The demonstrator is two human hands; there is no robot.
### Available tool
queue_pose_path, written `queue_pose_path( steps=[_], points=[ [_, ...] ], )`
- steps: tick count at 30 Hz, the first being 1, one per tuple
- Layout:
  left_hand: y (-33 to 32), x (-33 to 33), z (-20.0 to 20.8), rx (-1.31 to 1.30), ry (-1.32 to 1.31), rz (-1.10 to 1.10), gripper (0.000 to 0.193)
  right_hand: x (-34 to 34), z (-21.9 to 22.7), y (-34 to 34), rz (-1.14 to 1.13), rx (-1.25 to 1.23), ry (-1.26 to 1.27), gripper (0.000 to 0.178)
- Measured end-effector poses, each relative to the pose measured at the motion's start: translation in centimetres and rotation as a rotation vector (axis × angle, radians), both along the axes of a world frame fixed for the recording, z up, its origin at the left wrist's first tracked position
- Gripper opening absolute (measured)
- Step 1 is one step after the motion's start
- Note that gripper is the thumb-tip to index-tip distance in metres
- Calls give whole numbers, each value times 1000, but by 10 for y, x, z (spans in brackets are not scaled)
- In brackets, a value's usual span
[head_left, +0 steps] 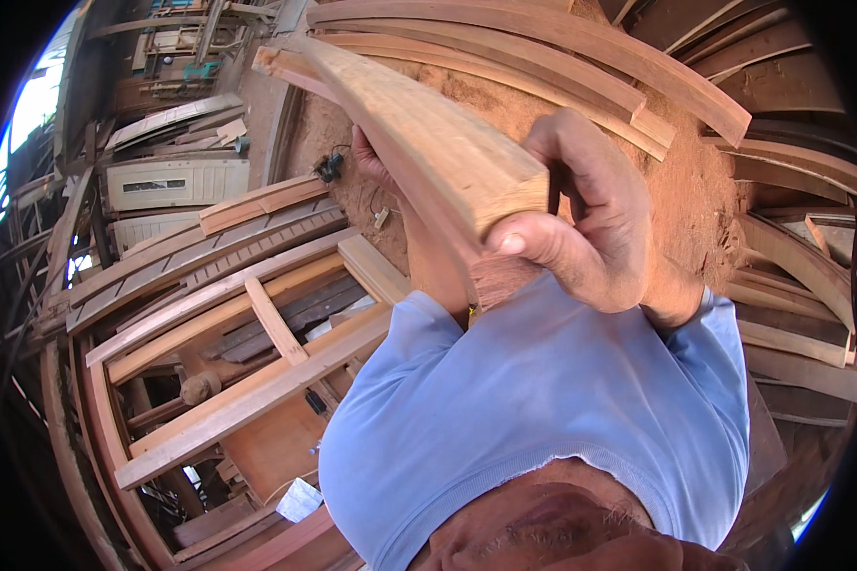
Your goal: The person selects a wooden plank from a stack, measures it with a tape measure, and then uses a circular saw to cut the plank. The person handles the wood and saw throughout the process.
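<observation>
A long, pale wooden beam [419,124] slants across the front of me, its thick squared end close to my chest. Pressed along its lower side is a redder wooden plank [509,279], so the two lie together as a pair. My right hand [605,214] is closed around the near end, the thumb against the pale beam's end and the fingers curled over its far side. Farther along, my left hand [371,162] supports the pieces from the left and below. The wood hides most of that hand's fingers.
Curved wooden boards [543,48] lie on the sawdust-covered ground [695,205] ahead. More curved planks [795,257] are stacked at right. A wooden frame [219,419] stands at left, near a pale panelled door [176,183]. A small dark tool [328,167] sits past my left arm.
</observation>
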State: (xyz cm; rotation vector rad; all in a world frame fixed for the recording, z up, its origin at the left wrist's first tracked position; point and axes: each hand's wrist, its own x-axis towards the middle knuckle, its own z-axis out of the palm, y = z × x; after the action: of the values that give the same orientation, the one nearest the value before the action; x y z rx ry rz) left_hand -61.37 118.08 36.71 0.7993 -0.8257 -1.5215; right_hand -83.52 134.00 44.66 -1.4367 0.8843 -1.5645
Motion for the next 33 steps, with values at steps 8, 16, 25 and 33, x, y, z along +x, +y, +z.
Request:
queue_pose_path(
  steps=[8,16,25,33],
  points=[
    [-10,1,20,-51,18,-15,61,-1,25,-15,-33,-59,78,48],
    [-18,-3,30,-85,14,-29,60,-2,31,-15,-45,22,-3,49],
    [-19,-25,-6,-42,67,-61,58,-11,-9,-2,-286,87,-46,45],
    [-4,-81,-119,427,109,-104,54,-37,-166,31,-731,658,-55,50]
  ],
)
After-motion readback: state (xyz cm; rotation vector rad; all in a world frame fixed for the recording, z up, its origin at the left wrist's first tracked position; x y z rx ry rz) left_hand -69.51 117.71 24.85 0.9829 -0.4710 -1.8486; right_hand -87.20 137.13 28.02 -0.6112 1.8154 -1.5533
